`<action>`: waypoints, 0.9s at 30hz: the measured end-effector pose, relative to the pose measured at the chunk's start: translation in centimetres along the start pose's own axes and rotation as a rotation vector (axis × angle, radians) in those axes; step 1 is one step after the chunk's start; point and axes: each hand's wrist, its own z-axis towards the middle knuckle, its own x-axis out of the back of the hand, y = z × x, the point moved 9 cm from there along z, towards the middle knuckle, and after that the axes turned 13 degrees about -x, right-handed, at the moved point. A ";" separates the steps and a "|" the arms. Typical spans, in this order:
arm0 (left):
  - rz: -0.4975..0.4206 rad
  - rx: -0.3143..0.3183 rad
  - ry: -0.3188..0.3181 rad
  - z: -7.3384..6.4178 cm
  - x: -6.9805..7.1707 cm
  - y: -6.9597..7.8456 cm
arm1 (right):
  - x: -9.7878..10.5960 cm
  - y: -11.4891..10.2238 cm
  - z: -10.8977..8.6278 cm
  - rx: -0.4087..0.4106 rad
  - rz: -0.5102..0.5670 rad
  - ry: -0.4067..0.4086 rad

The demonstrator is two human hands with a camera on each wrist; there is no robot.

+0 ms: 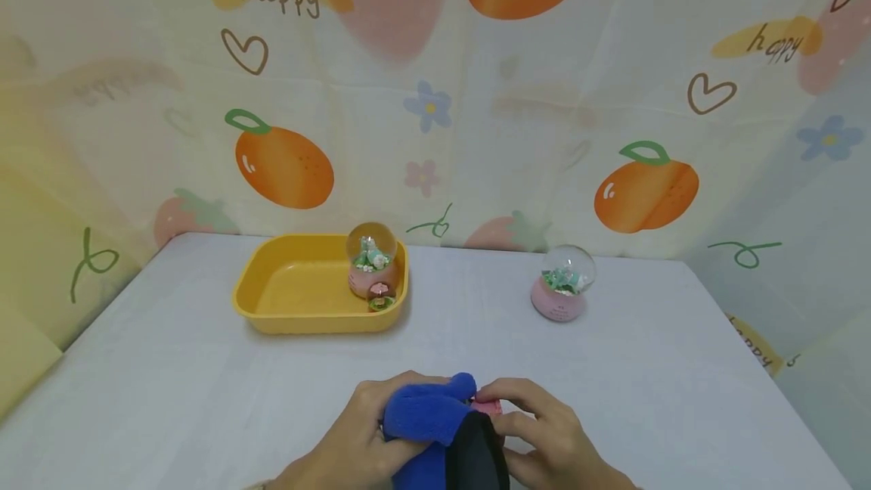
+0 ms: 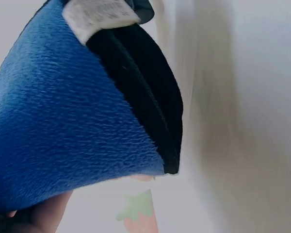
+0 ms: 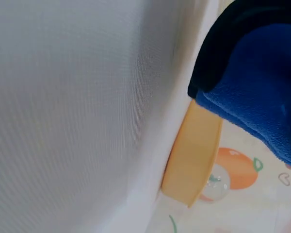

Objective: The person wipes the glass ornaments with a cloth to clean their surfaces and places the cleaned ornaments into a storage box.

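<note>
Near the front of the table my left hand point(image 1: 361, 429) grips a blue plush cloth point(image 1: 429, 414) with a wide black border; its folds bulge up between both hands. In the left wrist view the cloth point(image 2: 72, 107) fills much of the picture, with a white printed label point(image 2: 102, 17) at its black edge. My right hand point(image 1: 544, 429) pinches a small pink object point(image 1: 487, 406) against the cloth. Most of that object is hidden by cloth and fingers, and I cannot tell its kind. The cloth point(image 3: 262, 82) hangs above the tabletop in the right wrist view.
A yellow tray point(image 1: 292, 324) stands at the back left, holding a pink-based snow globe point(image 1: 370, 278) and a smaller globe point(image 1: 380, 298) in its right end. Another pink-based snow globe point(image 1: 561, 286) is tilted at the back right. Behind the white table point(image 1: 204, 399) hangs a fruit-print curtain point(image 1: 381, 134).
</note>
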 end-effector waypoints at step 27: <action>0.265 -0.248 -0.025 0.1 0.0 1.1 | 0.0 3.5 -1.8 -0.383 0.316 -0.006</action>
